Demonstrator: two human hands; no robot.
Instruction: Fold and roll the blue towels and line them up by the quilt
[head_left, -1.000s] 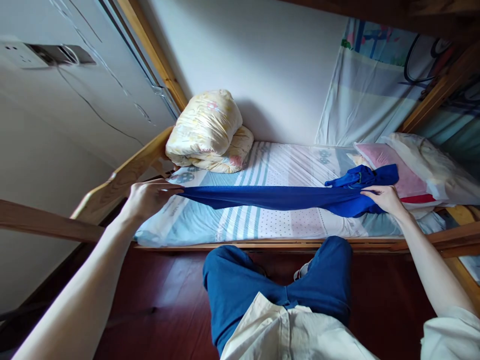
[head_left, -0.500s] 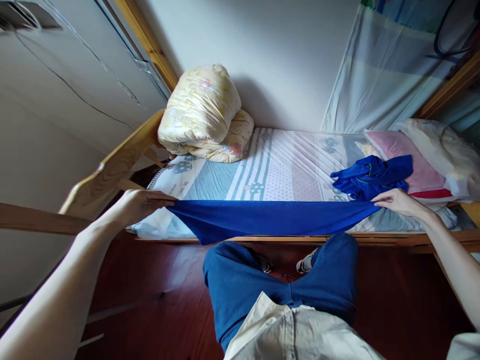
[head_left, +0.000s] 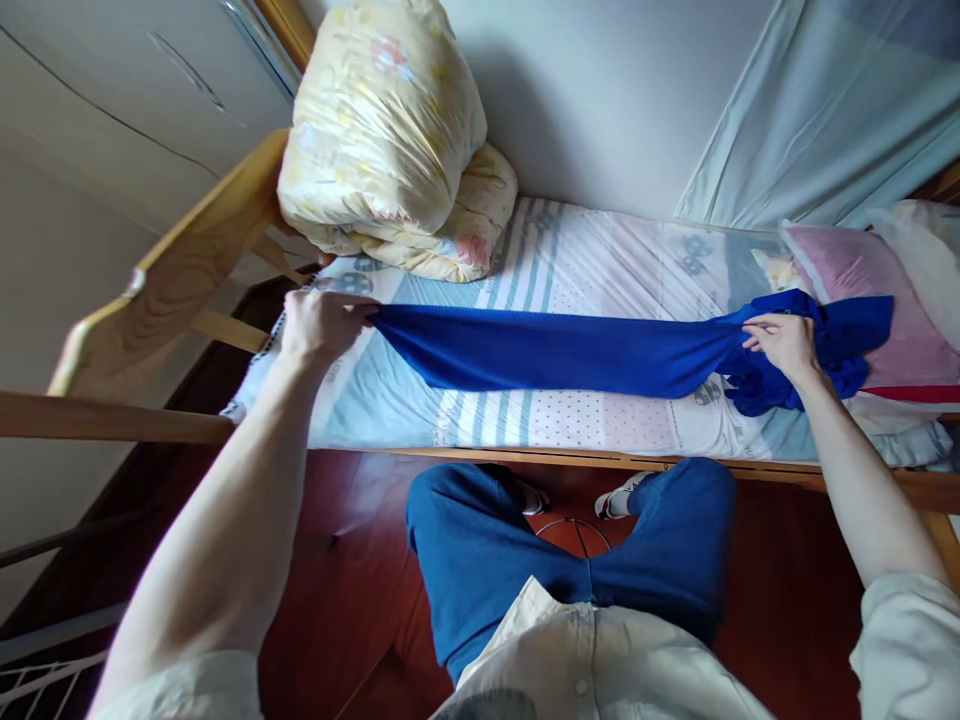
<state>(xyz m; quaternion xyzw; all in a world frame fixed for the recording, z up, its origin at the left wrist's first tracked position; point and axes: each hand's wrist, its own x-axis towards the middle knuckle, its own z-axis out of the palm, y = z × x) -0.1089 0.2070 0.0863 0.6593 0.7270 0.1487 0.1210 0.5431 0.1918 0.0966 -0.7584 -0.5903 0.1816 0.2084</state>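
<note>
A long blue garment (head_left: 570,352) is stretched across the striped mattress (head_left: 570,270) of a wooden bunk bed. My left hand (head_left: 319,322) is closed on its left end, near the bed's footboard. My right hand (head_left: 780,340) pinches the cloth at its right part, where the rest of the garment lies bunched against a pink pillow (head_left: 862,300). The cloth lies low over the sheet between my hands.
A rolled yellow quilt (head_left: 390,140) sits at the mattress's left end by the wooden footboard (head_left: 172,270). A pale curtain (head_left: 825,110) hangs at the back right. My blue trouser legs (head_left: 570,560) stand on the dark red floor before the bed rail (head_left: 600,462).
Both hands have carried the stretched blue garment from the near edge of the bed back over the mattress and lowered it; the view has tilted down.
</note>
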